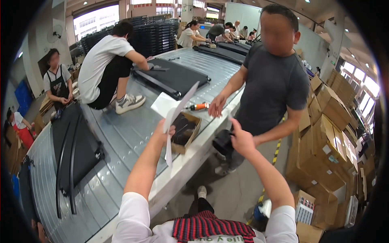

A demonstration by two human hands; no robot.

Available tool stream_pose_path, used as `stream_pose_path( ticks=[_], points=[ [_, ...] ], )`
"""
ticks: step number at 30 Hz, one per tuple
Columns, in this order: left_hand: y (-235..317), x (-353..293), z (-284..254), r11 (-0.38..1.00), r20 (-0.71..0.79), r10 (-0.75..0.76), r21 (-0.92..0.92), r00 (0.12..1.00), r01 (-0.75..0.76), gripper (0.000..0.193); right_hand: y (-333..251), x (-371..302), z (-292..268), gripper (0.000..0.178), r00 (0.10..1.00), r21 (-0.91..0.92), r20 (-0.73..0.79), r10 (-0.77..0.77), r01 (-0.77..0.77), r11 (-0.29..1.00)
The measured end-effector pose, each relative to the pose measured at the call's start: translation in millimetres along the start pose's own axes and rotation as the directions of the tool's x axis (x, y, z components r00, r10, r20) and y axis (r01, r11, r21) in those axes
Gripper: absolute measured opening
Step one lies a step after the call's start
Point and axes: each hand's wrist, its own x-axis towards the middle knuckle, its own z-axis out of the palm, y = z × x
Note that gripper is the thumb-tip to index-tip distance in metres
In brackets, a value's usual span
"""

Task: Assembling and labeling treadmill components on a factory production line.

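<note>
My left hand (163, 131) pinches a thin white curved sheet (180, 107) upright at the table's edge. Just beyond it is another white sheet (163, 104); whether the hand also holds this one is unclear. Beside the left hand stands an open cardboard box (187, 141) with dark contents. My right hand (243, 140), thumb up, is closed at a black object (223, 142) of unclear kind, out past the table edge. A co-worker in a dark grey shirt faces me; one hand (218, 106) reaches over the table edge, the other is hidden behind my right hand.
An orange and black power tool (198, 107) lies beyond the box. A person squats on the metal-topped table (121, 133) over a black panel (174, 75). Another black panel with long dark strips (73, 150) lies left. Cardboard boxes (320, 150) pile up at right.
</note>
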Motion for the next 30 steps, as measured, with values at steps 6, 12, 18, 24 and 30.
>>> stream_pose_path(
  ticks=[6, 12, 18, 24, 30],
  points=[
    [28.6, 185.0, -67.9, 0.960, -0.425, 0.084, 0.278, 0.901, 0.041, 0.025, 44.0, 211.2, 156.2, 0.064, 0.994, 0.062, 0.024, -0.107, 0.105, 0.993],
    [32.6, 282.9, -219.0, 0.997, -0.524, -0.072, -0.026, 0.848, 0.069, 0.025, 34.8, 305.5, 272.3, 0.063, 0.984, -0.021, 0.151, -0.096, 0.100, 0.995],
    [51.8, 221.4, -140.1, 0.999, -0.672, 0.004, 0.032, 0.741, 0.023, 0.026, 28.9, 315.6, 290.9, 0.065, 0.951, 0.145, 0.307, 0.035, -0.084, 0.986],
    [81.3, 90.1, -47.4, 0.964, -0.226, 0.045, -0.245, 0.973, -0.101, 0.028, 5.7, 267.6, 248.4, 0.066, 0.997, 0.515, -0.018, -0.069, 0.069, 0.854],
    [40.1, -36.1, 9.3, 0.788, -0.280, 0.489, 0.547, 0.826, -0.281, 0.030, -22.6, 106.0, 102.9, 0.061, 0.916, 0.801, 0.233, -0.327, 0.010, 0.598]
  ],
)
